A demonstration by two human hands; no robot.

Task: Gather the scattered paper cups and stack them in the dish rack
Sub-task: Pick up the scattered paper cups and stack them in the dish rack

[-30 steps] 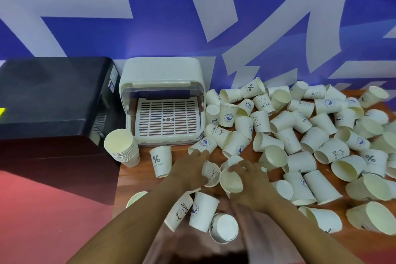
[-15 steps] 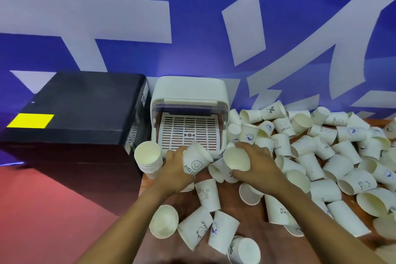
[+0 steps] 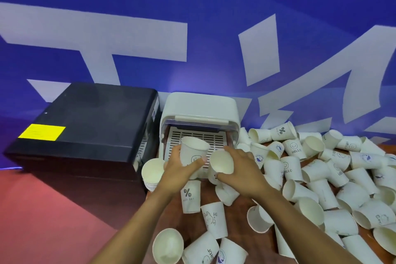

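My left hand [image 3: 179, 169] grips a white paper cup [image 3: 192, 152] with a smiley print, tilted with its mouth up, right in front of the white dish rack [image 3: 199, 111]. My right hand [image 3: 240, 169] holds a second paper cup [image 3: 221, 161], its open mouth turned toward me, just right of the first. Both cups hover over the rack's slatted tray [image 3: 211, 137]. A nested stack of cups [image 3: 152, 172] lies at the rack's front left corner. Several loose cups [image 3: 317, 178] litter the brown table on the right.
A black box [image 3: 90, 126] with a yellow label stands against the rack's left side. A blue and white wall rises behind. More cups [image 3: 212, 221] lie under and between my forearms. Left of the table the floor is red.
Both hands have lifted away from the pile and moved forward to the rack's opening, each carrying a cup. My view has tilted upward, showing more wall.
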